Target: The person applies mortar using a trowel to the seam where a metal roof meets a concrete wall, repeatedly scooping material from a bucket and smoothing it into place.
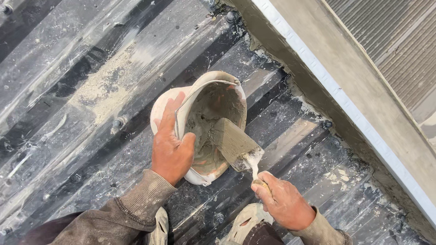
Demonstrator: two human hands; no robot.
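Left hand, centre of frame, grips the rim of a white bucket: thumb hooked inside the rim, fingers laid flat along the outer wall. Bucket sits tilted, mouth facing up-right, coated inside with wet grey mortar; thin wire handle arcs over its top edge. Right hand, lower centre-right, closed in a fist around the handle of a trowel. Trowel blade is smeared grey and reaches into the bucket mouth, tip in the mortar.

Surface: dark corrugated metal sheeting, ribs running diagonally from lower left to upper right, streaked with dried grey splashes and a sandy patch in the upper left. Bolt heads dot the ribs. Concrete ledge with a pale strip along its edge crosses the upper right; rough mortar sits along the joint where ledge meets sheeting. Ribbed grating in the far upper-right corner. Grubby brown sleeves and two worn pale shoes at bottom edge. Outdoor light.
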